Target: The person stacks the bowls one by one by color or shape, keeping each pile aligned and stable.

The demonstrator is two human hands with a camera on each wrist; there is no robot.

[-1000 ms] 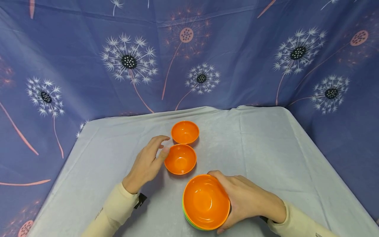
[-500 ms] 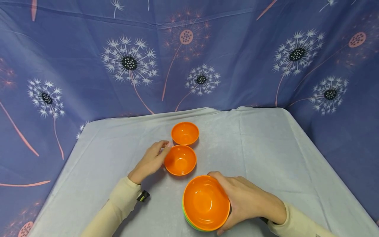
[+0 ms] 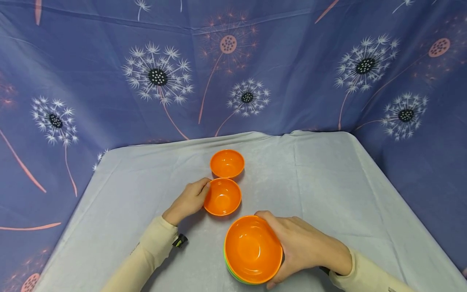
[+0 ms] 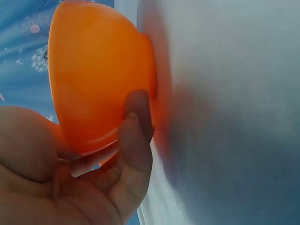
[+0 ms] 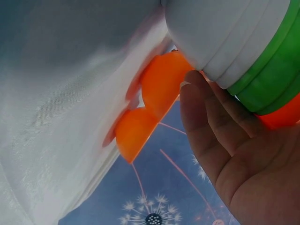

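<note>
My left hand (image 3: 187, 202) grips the left side of an orange bowl (image 3: 224, 197) that stands upright on the cloth. In the left wrist view, its fingers (image 4: 133, 145) lie against the outer wall of this orange bowl (image 4: 101, 70), low near the foot, with the thumb up at the rim. A second orange bowl (image 3: 227, 163) sits just behind it, the two close together. Nearer to me, my right hand (image 3: 300, 243) holds a stack of nested bowls (image 3: 251, 247) by its right side. Orange is on top; the right wrist view shows a green bowl (image 5: 272, 70) and whitish ones (image 5: 225, 33) beneath.
A pale grey cloth (image 3: 328, 182) covers the table. Blue fabric with dandelion prints (image 3: 284, 61) hangs behind it and along both sides. The stack is close in front of the orange bowl in my left hand.
My left hand has come down and in onto the near orange bowl, from beside it to gripping its left side. My right hand and the stack have stayed in place.
</note>
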